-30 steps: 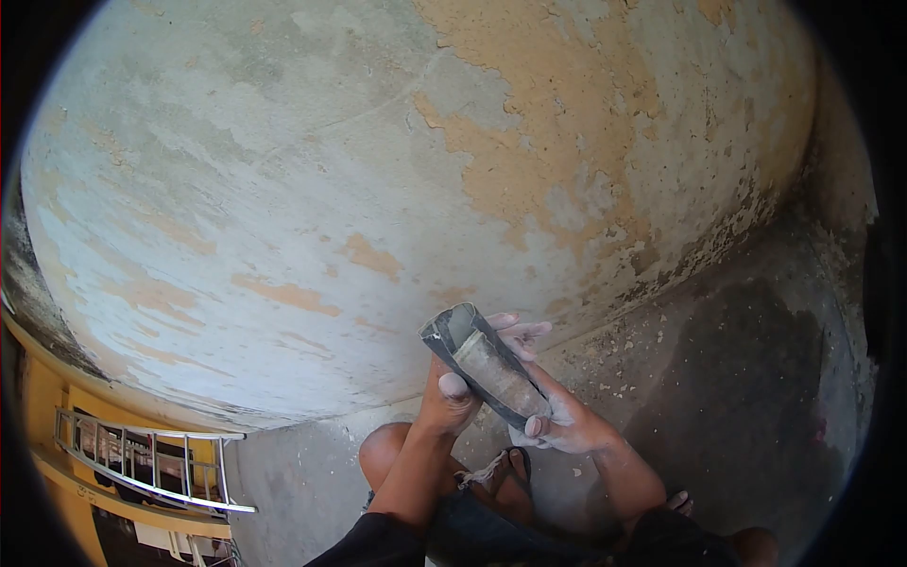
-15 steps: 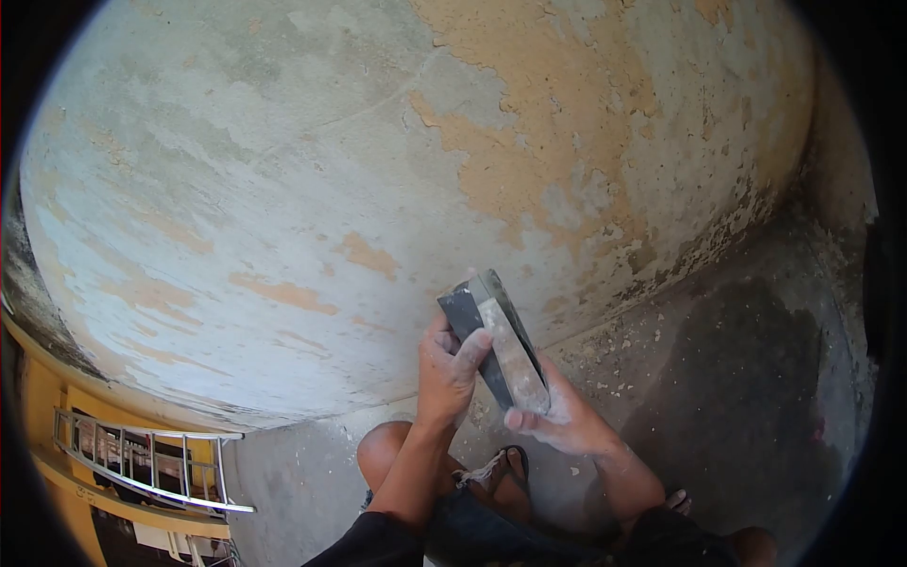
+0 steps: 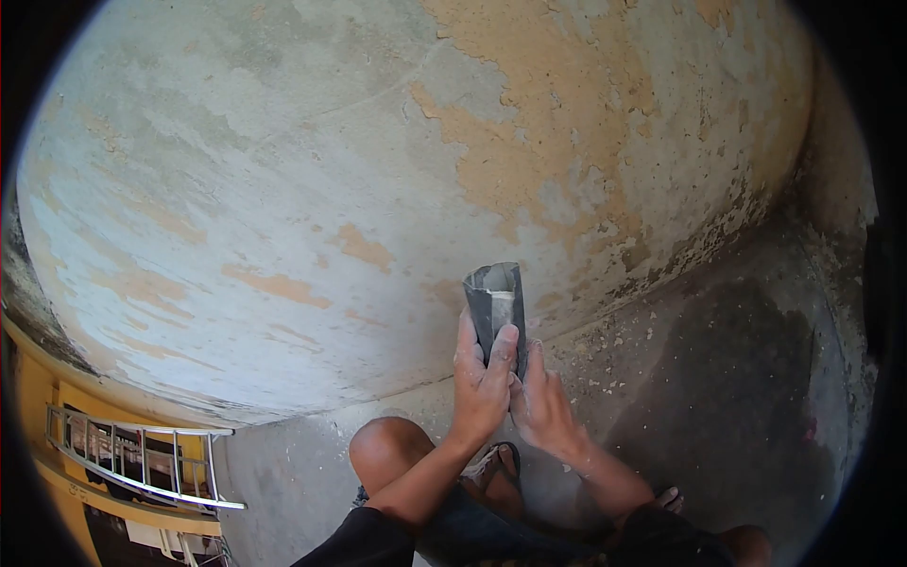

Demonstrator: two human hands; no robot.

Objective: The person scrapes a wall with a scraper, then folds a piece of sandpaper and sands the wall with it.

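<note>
Both hands hold a sanding block (image 3: 503, 310), pale and dusty, with a dark grey sheet of sandpaper (image 3: 480, 304) folded up around its sides. My left hand (image 3: 480, 386) grips it from the left, the thumb pressed on the block's face and the fingers behind the sheet. At the lower right end, my right hand (image 3: 546, 404) is closed against the sandpaper's edge; its fingertips are partly hidden. White dust coats the fingers of both hands. The block points up toward the wall (image 3: 378, 189), whose paint is peeling in pale and orange patches.
A concrete floor (image 3: 624, 387) meets the wall's base, with a dark wet-looking patch (image 3: 727, 397) at the right. A metal ladder (image 3: 142, 463) lies at the lower left beside a yellow ledge (image 3: 123, 510). My bent knee (image 3: 387, 449) and sandalled foot (image 3: 505, 463) are just below the hands.
The sandpaper and block have turned more upright, and the sheet's sides now curl around the block. My right hand has moved in beside my left, and its fingers have closed.
</note>
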